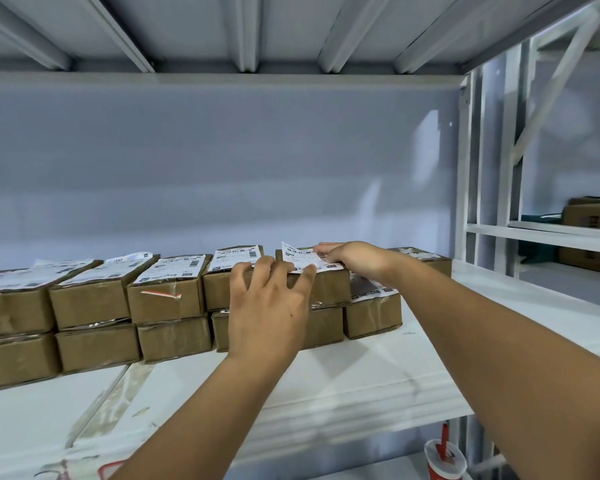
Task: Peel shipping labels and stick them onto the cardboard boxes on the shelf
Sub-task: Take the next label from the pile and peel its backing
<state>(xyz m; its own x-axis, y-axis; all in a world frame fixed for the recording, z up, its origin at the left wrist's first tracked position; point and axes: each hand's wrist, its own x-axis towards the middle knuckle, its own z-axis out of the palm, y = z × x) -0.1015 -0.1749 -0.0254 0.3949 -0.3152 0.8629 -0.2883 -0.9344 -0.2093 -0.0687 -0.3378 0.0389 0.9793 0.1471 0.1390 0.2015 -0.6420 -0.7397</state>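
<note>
A row of brown cardboard boxes, stacked two high, runs along the white shelf (378, 372). A white shipping label (300, 259) lies on the top of the upper box (329, 289) right of centre, its far left corner curling up. My right hand (350, 258) rests flat on the label's right part, fingers pointing left. My left hand (269, 306) is spread over the front of the same box, fingertips on the top edge and the label's near edge. The boxes to the left, such as the labelled box (167, 299), carry labels on top.
A lower single box (373, 317) with a wrinkled label sits right of the stack, under my right forearm. Shelf uprights (465, 174) stand at the right, with larger cartons (593, 216) on the neighbouring rack. A red and white cup (444, 462) stands below the shelf.
</note>
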